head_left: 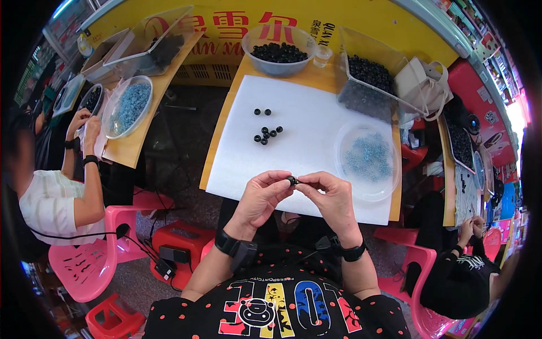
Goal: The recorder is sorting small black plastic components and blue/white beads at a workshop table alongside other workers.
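A black bead sits over the near edge of the white sheet, pinched between thumb and forefinger of the left hand; the right hand's fingertips meet it from 3 o'clock, though whether they grip it too I cannot tell; best, I judge, to steady the bead with the left and make only small movements with the right; working above the sheet would catch a slip; loose black beads lie toward 11 o'clock, the clear tub between 2 and 3.
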A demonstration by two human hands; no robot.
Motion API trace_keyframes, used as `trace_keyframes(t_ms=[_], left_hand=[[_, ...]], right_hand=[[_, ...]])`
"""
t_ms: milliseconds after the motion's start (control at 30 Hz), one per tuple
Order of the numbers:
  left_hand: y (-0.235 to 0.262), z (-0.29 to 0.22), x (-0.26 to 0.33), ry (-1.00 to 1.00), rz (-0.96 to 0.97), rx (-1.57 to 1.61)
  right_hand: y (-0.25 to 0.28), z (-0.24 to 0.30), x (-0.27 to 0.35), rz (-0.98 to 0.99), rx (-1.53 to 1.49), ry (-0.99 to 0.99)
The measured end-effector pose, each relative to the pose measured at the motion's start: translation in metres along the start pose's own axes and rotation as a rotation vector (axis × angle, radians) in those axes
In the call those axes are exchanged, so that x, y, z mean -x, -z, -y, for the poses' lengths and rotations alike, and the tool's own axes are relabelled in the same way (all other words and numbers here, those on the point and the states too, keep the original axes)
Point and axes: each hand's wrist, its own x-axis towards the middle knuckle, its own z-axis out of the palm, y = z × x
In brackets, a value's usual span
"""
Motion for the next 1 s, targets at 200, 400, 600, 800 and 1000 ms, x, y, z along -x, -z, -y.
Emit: trace_keyframes(t_ms=[200, 400, 600, 800, 1000], left_hand=[[-0.001, 0.000, 0.003, -0.038, 0.009, -0.114], [-0.003, -0.001, 0.005, -0.014, 0.003, -0.047], [-0.005, -0.003, 0.006, 0.061, 0.039, -0.017], [0.001, 0.006, 0.001, 0.116, 0.053, 0.059], [-0.002, 0.009, 0.003, 0.162, 0.099, 0.112]], right_hand=[[-0.003, 0.002, 0.004, -0.021, 0.075, 0.098], [-0.009, -0.006, 0.004, -0.051, 0.090, 0.203], [-0.003, -0.007, 0.000, 0.074, -0.025, 0.055], [-0.002, -0.009, -0.002, 0.131, 0.043, 0.140], [0.000, -0.014, 0.002, 0.165, 0.018, 0.104]])
